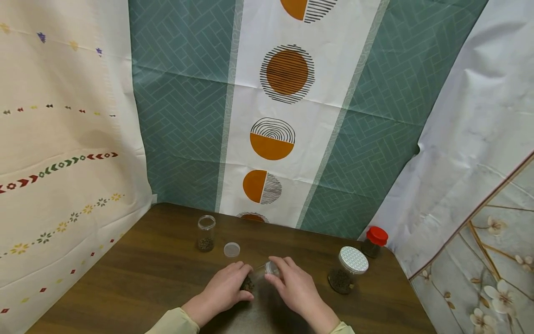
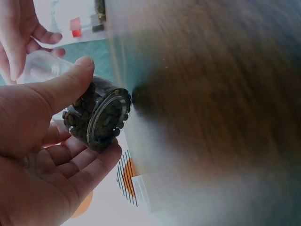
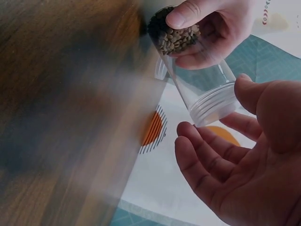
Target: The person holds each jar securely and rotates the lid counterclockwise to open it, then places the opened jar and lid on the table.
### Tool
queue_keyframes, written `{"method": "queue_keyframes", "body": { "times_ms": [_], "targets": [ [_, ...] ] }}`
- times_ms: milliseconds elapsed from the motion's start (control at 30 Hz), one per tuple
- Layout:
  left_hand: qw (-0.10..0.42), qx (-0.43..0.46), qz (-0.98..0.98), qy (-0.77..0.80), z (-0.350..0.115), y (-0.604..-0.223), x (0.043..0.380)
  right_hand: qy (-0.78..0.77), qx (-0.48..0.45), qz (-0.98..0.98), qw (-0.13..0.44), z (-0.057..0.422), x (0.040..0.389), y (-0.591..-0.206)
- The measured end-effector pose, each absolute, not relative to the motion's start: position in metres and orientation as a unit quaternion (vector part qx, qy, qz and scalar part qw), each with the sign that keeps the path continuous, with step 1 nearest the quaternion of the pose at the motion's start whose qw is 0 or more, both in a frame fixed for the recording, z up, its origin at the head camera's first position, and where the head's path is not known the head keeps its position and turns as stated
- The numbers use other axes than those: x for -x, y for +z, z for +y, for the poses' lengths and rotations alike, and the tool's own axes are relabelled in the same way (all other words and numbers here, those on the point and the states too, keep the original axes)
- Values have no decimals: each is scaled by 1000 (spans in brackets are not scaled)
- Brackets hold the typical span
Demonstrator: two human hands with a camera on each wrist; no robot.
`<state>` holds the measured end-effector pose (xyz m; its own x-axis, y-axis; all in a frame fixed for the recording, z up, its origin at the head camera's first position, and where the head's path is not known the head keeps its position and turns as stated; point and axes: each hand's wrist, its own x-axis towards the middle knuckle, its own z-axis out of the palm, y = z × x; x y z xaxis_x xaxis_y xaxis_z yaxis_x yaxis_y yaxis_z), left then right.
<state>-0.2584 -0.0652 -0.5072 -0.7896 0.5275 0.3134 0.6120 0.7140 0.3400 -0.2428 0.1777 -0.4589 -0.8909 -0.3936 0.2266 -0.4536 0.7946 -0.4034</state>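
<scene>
A clear screw-top jar (image 3: 183, 84) lies tilted between both hands, close over the table, with small brown pellet-like pieces (image 3: 176, 40) gathered at its base. My left hand (image 1: 225, 285) grips the base end, thumb on one side and fingers on the other. At the ribbed, translucent mouth end (image 3: 214, 106), my right hand (image 1: 294, 284) curves its thumb and fingers around the rim, fingertips right at its edge. Beyond the left hand stands a lidless clear jar (image 1: 206, 234), partly filled with similar pieces. Next to it a clear round lid (image 1: 232, 249) lies flat.
To the right stands a wide jar (image 1: 344, 273) with a pale patterned lid and dark contents. Behind it is a smaller jar (image 1: 374, 241) with a red cap. The brown wooden table (image 1: 142, 278) meets hanging patterned cloths (image 1: 179, 139) at its back and sides.
</scene>
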Motion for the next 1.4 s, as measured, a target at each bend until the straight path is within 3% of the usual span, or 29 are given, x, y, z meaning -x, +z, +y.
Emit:
{"method": "queue_keyframes", "body": {
  "times_ms": [967, 1400],
  "targets": [
    [98, 308, -921, -219, -66, -508, 258, 244, -272, -929, 59, 182, 241, -458],
    [89, 307, -920, -226, -66, -508, 258, 248, -206, -945, 62, 178, 241, -459]
  ]
}}
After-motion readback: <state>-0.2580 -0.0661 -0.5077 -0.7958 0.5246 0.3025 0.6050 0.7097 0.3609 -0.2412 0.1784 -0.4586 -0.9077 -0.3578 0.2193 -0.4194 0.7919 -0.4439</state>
